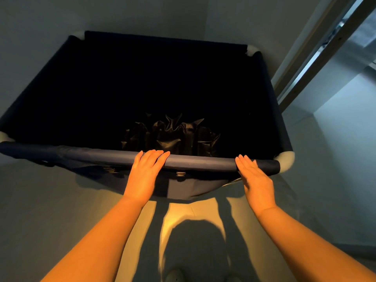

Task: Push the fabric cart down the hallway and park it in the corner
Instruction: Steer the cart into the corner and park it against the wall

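Observation:
A dark navy fabric cart (67,153) with pale rounded corner pieces fills the middle of the view, its far rim close to a grey wall. Crumpled shiny black material (173,133) lies deep inside it. My left hand (145,174) rests flat on the near rim near its middle, fingers extended over the padded bar. My right hand (254,176) lies flat on the same rim close to the right corner piece, fingers straight and together. Neither hand curls around the bar.
Grey walls (142,15) stand ahead and to the left of the cart. A metal door frame (317,47) runs diagonally at the right, with a lighter passage beyond. My shadow falls on the floor (50,210) below; a shoe tip shows at the bottom edge.

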